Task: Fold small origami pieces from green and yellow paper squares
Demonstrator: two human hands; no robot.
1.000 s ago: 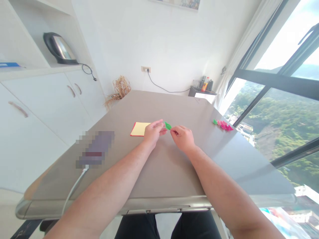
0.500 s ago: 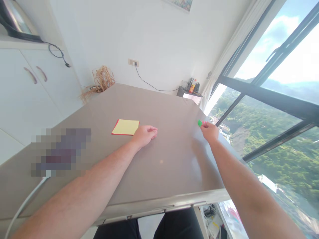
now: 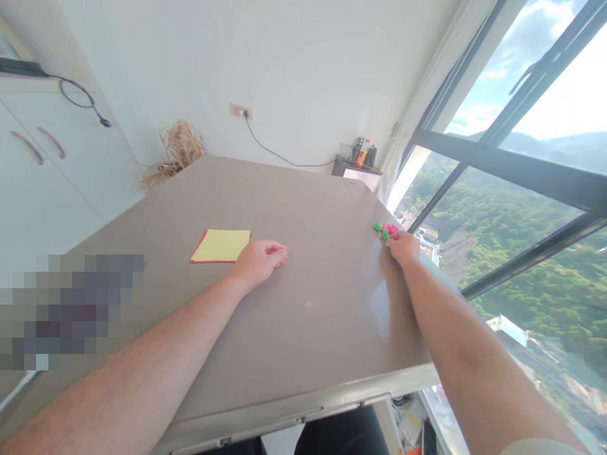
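My left hand [image 3: 262, 260] rests on the table with fingers curled closed, beside the right edge of a yellow pad with a red border [image 3: 220, 246]; whether anything is inside those fingers is hidden. Over at the table's right edge, my right hand [image 3: 404, 246] pinches a small green piece [image 3: 386, 234], too small to name. A second green piece [image 3: 377, 226] lies just past it. Several small pink pieces [image 3: 390, 228] sit close behind the fingertips, partly covered by the hand.
A blurred-out object [image 3: 85, 309] with a white cable lies on the table's [image 3: 303, 341] left side. The window [image 3: 502, 208] borders the right edge. Dried stalks [image 3: 183, 148] stand at the back left; bottles [image 3: 363, 153] stand on a dark cabinet at the back right.
The view has turned slightly right. Pink pieces and a second green piece now show by my right hand, where only one green piece was visible. My left hand stays closed by the pad.
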